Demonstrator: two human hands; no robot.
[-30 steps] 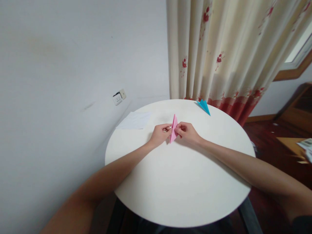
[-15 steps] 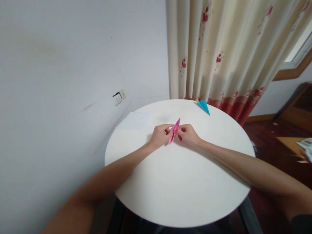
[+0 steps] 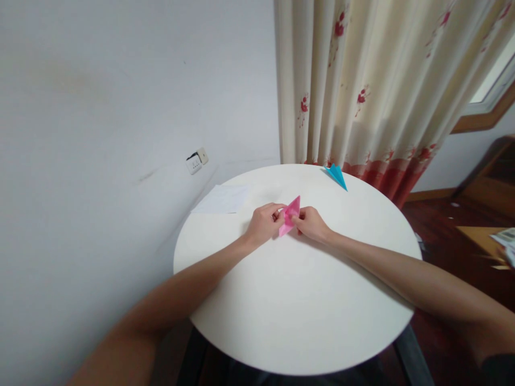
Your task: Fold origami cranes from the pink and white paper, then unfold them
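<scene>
Your left forearm slants in from the lower left and your right forearm from the lower right, both bare. Your left grip and right grip face each other closely, each drawn into a pinch with curled fingers, though the right ones are seemingly half hidden.

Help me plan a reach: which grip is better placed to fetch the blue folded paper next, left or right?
Right, probably. The right grip is nearer the blue folded paper; the left grip lies across the pink paper. Both hold that paper, so the right would let go first.
</scene>
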